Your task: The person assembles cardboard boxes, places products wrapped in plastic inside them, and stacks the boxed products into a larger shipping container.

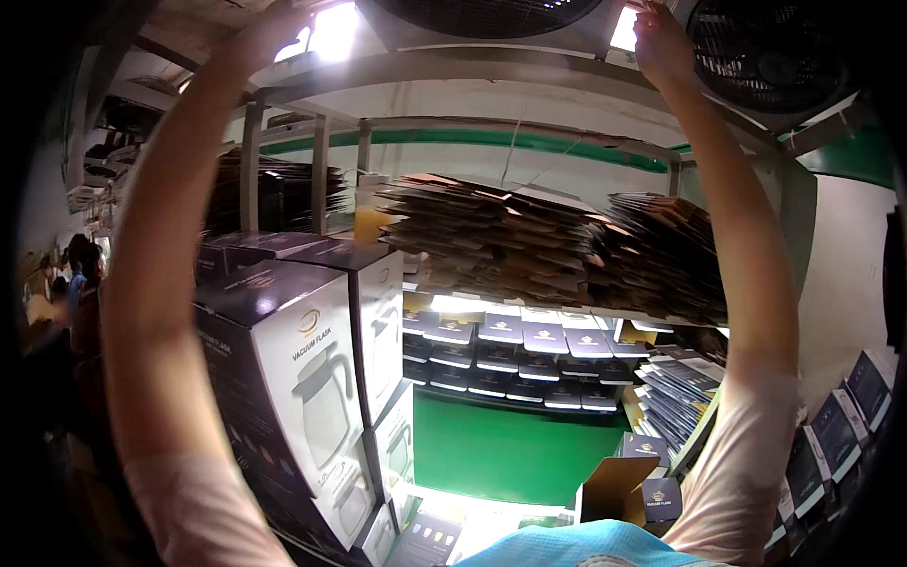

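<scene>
Both my arms are raised, one up each side of the view. My left hand (pixel 276 33) is at the top edge beside a bright window; its fingers are cut off by the edge. My right hand (pixel 659 45) is at the top too, its fingers curled in; what they hold, if anything, cannot be made out. Between the hands is the dark round grille of a fan (pixel 491 11). A second black fan (pixel 770 52) is just right of my right hand. Under the first fan runs a grey metal beam (pixel 453 74) of the rack.
White and dark vacuum flask boxes (pixel 316 378) are stacked at left. Flat cardboard stacks (pixel 501 236) lie on the upper shelf. Below are rows of dark boxes (pixel 501 326), a green surface (pixel 501 449) and an opened brown carton (pixel 614 487). More boxes (pixel 836 430) line the right.
</scene>
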### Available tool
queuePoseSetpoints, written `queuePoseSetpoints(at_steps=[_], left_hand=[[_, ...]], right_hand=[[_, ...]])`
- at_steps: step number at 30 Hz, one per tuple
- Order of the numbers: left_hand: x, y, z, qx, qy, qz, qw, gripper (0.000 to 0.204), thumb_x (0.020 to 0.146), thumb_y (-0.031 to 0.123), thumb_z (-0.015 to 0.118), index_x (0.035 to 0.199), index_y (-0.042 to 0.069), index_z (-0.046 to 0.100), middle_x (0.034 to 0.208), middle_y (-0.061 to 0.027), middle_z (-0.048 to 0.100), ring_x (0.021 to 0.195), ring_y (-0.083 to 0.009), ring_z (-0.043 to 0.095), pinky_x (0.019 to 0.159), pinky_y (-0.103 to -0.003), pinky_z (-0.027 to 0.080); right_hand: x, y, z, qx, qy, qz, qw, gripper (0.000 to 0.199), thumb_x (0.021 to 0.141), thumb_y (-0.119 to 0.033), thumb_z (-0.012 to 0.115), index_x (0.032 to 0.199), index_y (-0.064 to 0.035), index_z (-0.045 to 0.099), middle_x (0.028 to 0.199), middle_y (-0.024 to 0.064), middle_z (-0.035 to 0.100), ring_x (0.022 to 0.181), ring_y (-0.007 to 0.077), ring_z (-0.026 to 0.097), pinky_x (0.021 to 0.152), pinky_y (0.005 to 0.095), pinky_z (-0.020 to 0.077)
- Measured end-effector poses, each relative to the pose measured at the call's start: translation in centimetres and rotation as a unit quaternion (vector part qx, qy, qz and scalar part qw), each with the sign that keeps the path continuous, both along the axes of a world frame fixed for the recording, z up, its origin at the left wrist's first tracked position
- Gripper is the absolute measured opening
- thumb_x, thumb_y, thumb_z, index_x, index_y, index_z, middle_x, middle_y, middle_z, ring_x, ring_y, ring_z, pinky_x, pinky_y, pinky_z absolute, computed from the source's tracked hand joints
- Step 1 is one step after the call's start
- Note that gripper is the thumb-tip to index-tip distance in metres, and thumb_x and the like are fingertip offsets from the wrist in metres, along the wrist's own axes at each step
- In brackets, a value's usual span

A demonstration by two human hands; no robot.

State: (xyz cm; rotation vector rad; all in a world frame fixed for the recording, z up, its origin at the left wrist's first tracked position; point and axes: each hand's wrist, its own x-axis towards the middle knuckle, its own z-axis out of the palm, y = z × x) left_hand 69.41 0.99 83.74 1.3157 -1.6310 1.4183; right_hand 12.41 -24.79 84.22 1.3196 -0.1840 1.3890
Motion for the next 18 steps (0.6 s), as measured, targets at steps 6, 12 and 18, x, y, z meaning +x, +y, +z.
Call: queuePoseSetpoints(at_steps=[6, 12, 18], left_hand=[[0.3, -5.3, 1.6, -0.161, -0.051, 0.006, 0.986, 0.045, 0.086, 0.010, 0.063, 0.126, 0.011, 0.042, 0.133, -0.0175, 0.053, 0.130, -0.0318, 0.046, 0.113, -0.042, 0.033], [-3.1, -8.4, 3.7, -0.200, -0.130, -0.055, 0.969, 0.026, 0.088, 0.009, 0.061, 0.113, 0.009, 0.052, 0.123, -0.0152, 0.058, 0.125, -0.0300, 0.050, 0.115, -0.042, 0.031], [-5.9, -9.4, 6.4, -0.253, -0.286, -0.051, 0.923, 0.011, 0.090, 0.008, 0.059, 0.100, 0.007, 0.062, 0.114, -0.0129, 0.063, 0.120, -0.0283, 0.054, 0.117, -0.042, 0.028]], right_hand=[[-2.7, 12.4, -13.7, 0.261, 0.042, 0.082, 0.961, 0.051, 0.093, -0.017, 0.066, 0.138, -0.0068, 0.045, 0.136, 0.0142, 0.054, 0.122, 0.0255, 0.056, 0.099, 0.0380, 0.0483], [-12.6, 18.0, -18.2, 0.397, 0.014, 0.089, 0.914, 0.043, 0.093, -0.018, 0.066, 0.132, -0.0094, 0.052, 0.129, 0.0098, 0.060, 0.119, 0.0223, 0.059, 0.097, 0.0351, 0.0503], [-16.2, 19.2, -19.7, 0.432, -0.023, 0.077, 0.898, 0.034, 0.091, -0.013, 0.068, 0.124, -0.0093, 0.058, 0.123, 0.0050, 0.063, 0.111, 0.0183, 0.063, 0.090, 0.0328, 0.0533]])
